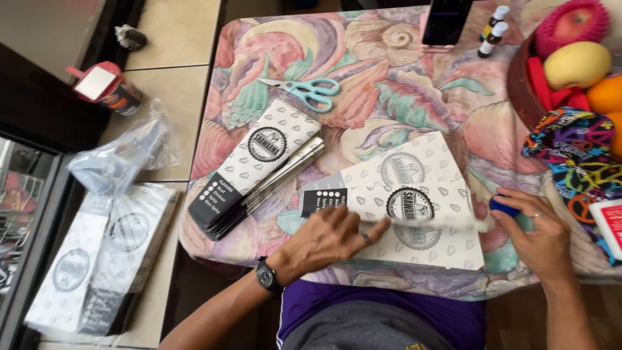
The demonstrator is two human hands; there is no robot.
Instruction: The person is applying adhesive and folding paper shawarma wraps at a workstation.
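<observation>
The left hand [327, 236] presses flat, fingers spread, on the white printed paper sleeve [414, 207]. Just right of the sleeve, the right hand [541, 236] grips a small blue round object [502, 206]. The sleeve's fold might skew if that flat palm slides.

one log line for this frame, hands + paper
left hand: flat on printed paper bag | right hand: holding small blue object at bag edge | scissors: idle

— Which colours do you see on your worktop [389, 91]?

— Its cloth has pastel shells in pink, teal and cream. Your paper sleeves [421, 194] are white with small grey marks, a round black badge and a black end. The scissors [310, 91] are teal.

— And at your right?

— A blue cap [503, 207], red, yellow and orange fruit [576, 63].
</observation>
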